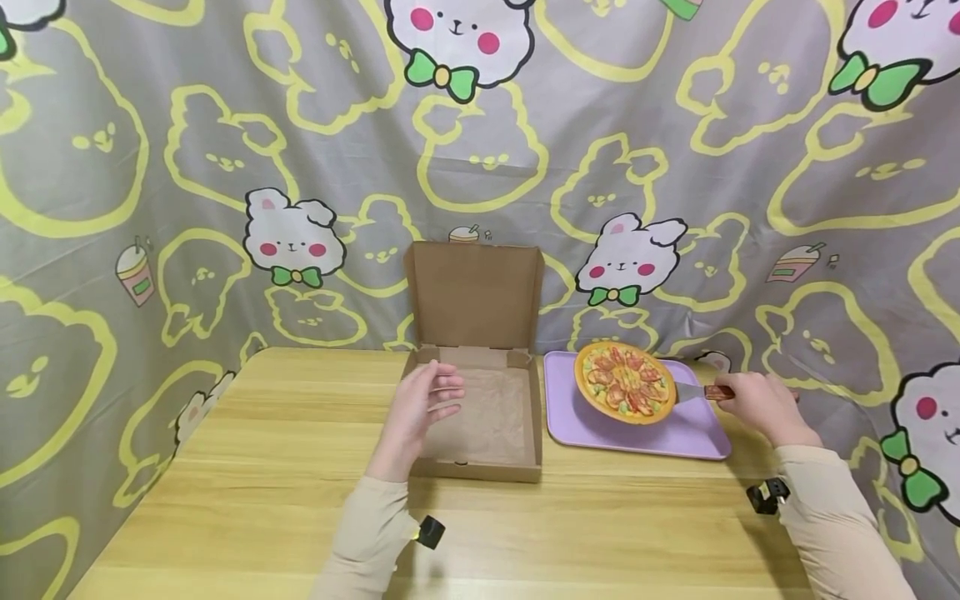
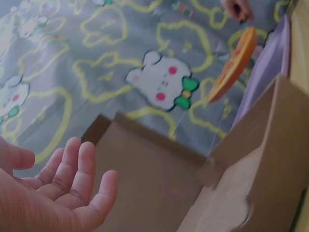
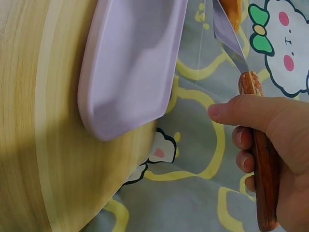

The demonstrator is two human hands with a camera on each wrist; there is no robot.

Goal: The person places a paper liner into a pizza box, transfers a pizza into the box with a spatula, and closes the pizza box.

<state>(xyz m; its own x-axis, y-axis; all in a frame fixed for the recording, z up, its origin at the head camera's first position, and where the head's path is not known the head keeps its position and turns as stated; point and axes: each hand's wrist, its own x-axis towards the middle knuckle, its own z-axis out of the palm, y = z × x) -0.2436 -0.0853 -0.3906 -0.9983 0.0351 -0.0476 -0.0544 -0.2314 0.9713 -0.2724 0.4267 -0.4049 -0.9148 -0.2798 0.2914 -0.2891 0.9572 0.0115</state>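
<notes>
My right hand (image 1: 765, 404) grips the wooden handle (image 3: 264, 169) of a metal spatula (image 1: 688, 392). On its blade a round pizza (image 1: 625, 382) is held up above the purple tray (image 1: 637, 442), tilted toward the camera. In the left wrist view the pizza (image 2: 236, 65) shows edge-on, raised beside the box. My left hand (image 1: 420, 408) hovers over the left side of the cardboard box (image 1: 487, 417), palm turned inward, fingers loosely bent and holding nothing. The box lid (image 1: 477, 296) stands upright at the back, and its bottom lies bare.
The wooden table (image 1: 300, 442) extends to the left and in front of the box. Its back edge meets a grey patterned curtain (image 1: 480, 150). The tray stands just right of the box.
</notes>
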